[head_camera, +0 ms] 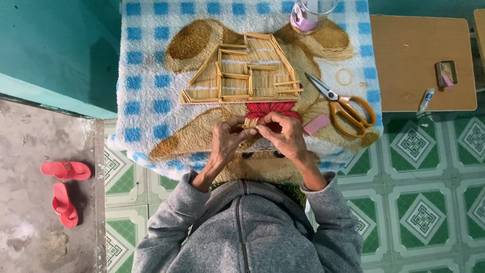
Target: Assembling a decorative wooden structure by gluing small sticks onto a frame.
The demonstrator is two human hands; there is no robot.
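My left hand [226,140] and my right hand [284,133] meet over the near side of a blanket-covered table, both pinching a small bundle of short thin wooden sticks [250,122]. Just beyond the hands lies a flat house-shaped model [243,71] built from the same pale sticks, resting on the fluffy blue-and-white checked blanket [146,96] with a brown bear picture. A loose heap of sticks [336,50] lies at the far right of the blanket.
Orange-handled scissors [346,106] and a pink eraser [317,124] lie right of my hands. A clear jar [309,14] stands at the far edge. A brown board [422,63] to the right carries a small glue tube [427,99]. Red sandals [64,189] sit on the floor at left.
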